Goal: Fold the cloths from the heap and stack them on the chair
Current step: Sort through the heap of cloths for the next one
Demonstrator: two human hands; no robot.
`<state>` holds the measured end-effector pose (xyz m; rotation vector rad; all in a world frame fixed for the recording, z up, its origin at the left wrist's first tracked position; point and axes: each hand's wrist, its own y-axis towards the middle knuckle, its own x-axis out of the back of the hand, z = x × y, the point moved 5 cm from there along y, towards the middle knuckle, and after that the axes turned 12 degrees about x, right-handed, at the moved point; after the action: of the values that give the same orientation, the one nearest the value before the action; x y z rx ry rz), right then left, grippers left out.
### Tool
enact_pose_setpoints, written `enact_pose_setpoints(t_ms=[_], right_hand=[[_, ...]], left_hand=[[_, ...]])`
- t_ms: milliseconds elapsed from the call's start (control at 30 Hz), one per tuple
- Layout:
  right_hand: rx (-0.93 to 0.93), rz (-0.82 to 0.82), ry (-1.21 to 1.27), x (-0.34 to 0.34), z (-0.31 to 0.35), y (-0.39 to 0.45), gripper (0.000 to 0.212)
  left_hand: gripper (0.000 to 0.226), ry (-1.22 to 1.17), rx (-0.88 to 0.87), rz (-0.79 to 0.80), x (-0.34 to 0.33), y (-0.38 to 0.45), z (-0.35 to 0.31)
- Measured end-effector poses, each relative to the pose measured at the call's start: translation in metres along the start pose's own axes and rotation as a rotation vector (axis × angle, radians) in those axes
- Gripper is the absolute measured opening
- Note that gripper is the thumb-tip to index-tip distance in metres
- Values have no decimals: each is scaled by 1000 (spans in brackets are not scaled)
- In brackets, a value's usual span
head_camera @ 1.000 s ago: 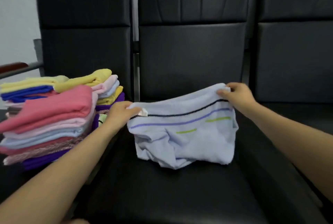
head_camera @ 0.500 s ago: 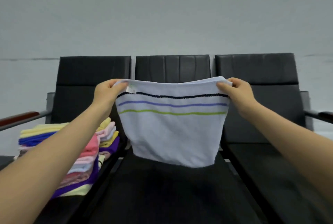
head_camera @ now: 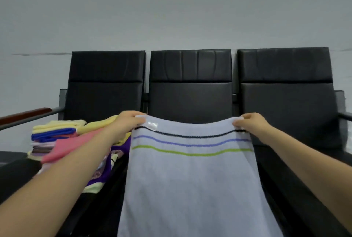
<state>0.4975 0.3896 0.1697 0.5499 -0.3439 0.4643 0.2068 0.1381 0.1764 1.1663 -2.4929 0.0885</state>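
Now both hands, left hand (head_camera: 126,122) and right hand (head_camera: 251,123), pinch the cloth (head_camera: 190,179) corners; keep top edge taut and level before folding.

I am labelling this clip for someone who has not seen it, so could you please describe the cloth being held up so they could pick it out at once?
Start from the row of three black chairs against the grey wall. In front of the middle one, the left hand and right hand each pinch a top corner of a pale blue cloth spread flat. Unlike the folded stack on the left chair, it is unfolded, with black, purple and green stripes.
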Motion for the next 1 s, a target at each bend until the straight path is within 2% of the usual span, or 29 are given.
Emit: enact_pose_setpoints(t_ms=[67, 167, 400, 500, 567, 667, 767, 867, 1000], right_hand=[[-74, 70, -62, -14, -33, -4, 17], [-197, 133, -38, -42, -80, -2, 19], [-260, 92, -70, -93, -129, 24, 10], [-286, 54, -112, -111, -150, 42, 12], [-301, 20, -119, -120, -157, 50, 21], [-283, -28, -221, -127, -174, 54, 51], [-245, 37, -357, -130, -179, 39, 57], [-83, 118, -466, -130, -165, 22, 50], [103, 267, -413, -129, -113, -18, 15]], left_hand=[[22, 191, 35, 55, -14, 5, 29], [21, 300, 103, 51, -33, 22, 71], [21, 431, 145, -126, -48, 84, 120], [24, 498, 148, -218, -58, 117, 129], [29, 542, 164, -289, -61, 132, 136], [37, 754, 203, -320, -79, 150, 154], [40, 855, 252, -289, -96, 139, 168], [34, 809, 165, -236, -111, 109, 171], [18, 569, 50, -80, -126, 55, 158]])
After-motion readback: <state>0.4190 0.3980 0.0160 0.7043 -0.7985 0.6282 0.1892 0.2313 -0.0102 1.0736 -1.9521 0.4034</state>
